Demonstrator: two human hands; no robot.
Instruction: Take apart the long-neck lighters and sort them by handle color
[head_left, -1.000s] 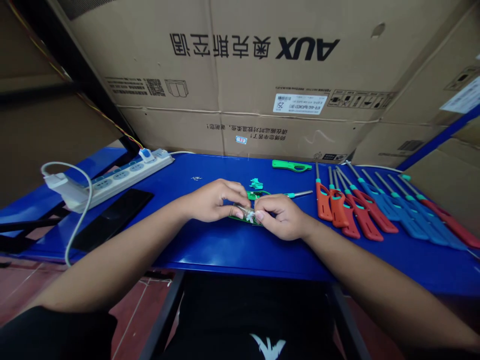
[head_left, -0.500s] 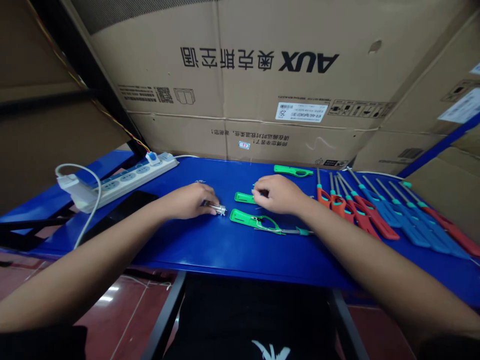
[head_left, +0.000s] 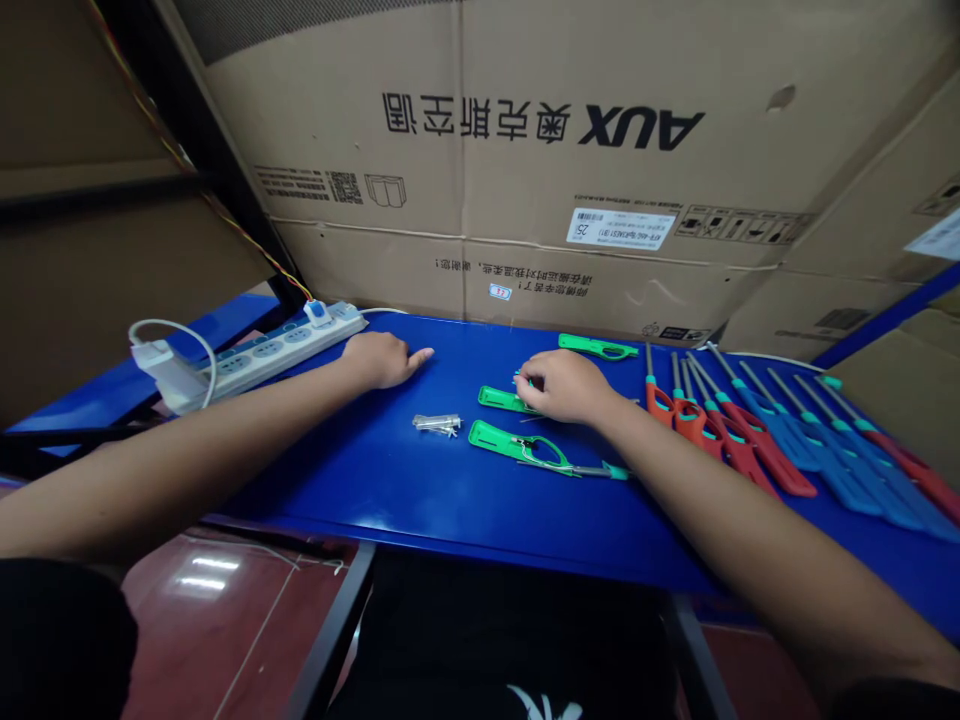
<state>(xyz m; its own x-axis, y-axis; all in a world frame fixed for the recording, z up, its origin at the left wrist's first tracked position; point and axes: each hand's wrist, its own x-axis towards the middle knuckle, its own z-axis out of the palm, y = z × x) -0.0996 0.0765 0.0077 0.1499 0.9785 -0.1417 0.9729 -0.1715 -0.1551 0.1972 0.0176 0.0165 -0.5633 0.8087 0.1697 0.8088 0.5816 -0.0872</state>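
- Left hand has moved off the small metal part, which lies loose mid-bench; its fingers are spread flat, holding nothing.
- Right hand has curled fingers at a green plastic handle; any grip is hidden.

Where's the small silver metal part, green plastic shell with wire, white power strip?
Small silver metal part [head_left: 436, 424], head view, its middle.
Green plastic shell with wire [head_left: 489, 435], head view, its wide end.
White power strip [head_left: 268, 349], head view, its socket face.
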